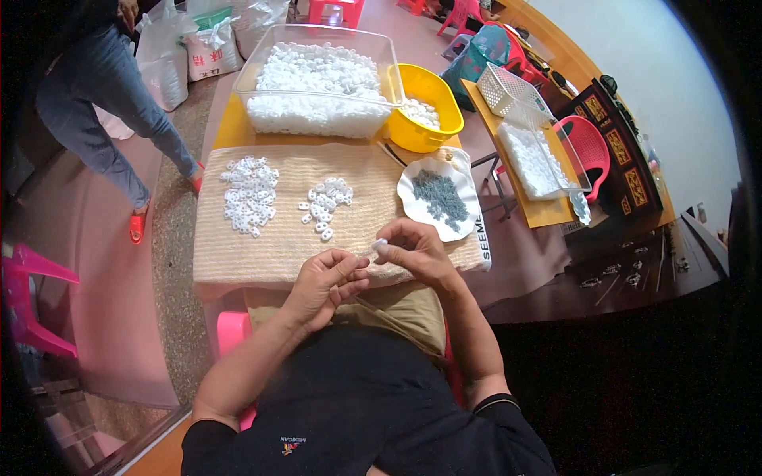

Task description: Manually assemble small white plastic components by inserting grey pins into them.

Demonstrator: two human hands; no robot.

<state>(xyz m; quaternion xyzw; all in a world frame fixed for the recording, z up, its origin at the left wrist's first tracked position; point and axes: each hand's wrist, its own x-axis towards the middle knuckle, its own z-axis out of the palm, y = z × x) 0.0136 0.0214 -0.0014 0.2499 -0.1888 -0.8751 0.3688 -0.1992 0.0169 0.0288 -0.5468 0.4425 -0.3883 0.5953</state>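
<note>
My right hand [414,252] pinches a small white plastic piece [379,245] between thumb and fingertips, over the near edge of the towel. Close by on its left, my left hand [329,284] has thumb and forefinger pressed together; anything between them is too small to make out. Beyond the hands, a loose pile of white two-holed plastic pieces [325,202] lies on the beige striped towel [298,254]. A larger pile of similar pieces [248,194] is further left. To the right, a white wavy-rimmed plate [409,202] carries a heap of tiny dark grey-green parts [440,197].
At the table's far side stand a clear bin [317,111] full of white pieces and a yellow tub [421,141] with more. A side bench on the right bears another clear bin [540,163] and a white basket [508,89]. Someone in jeans [103,95] stands at left.
</note>
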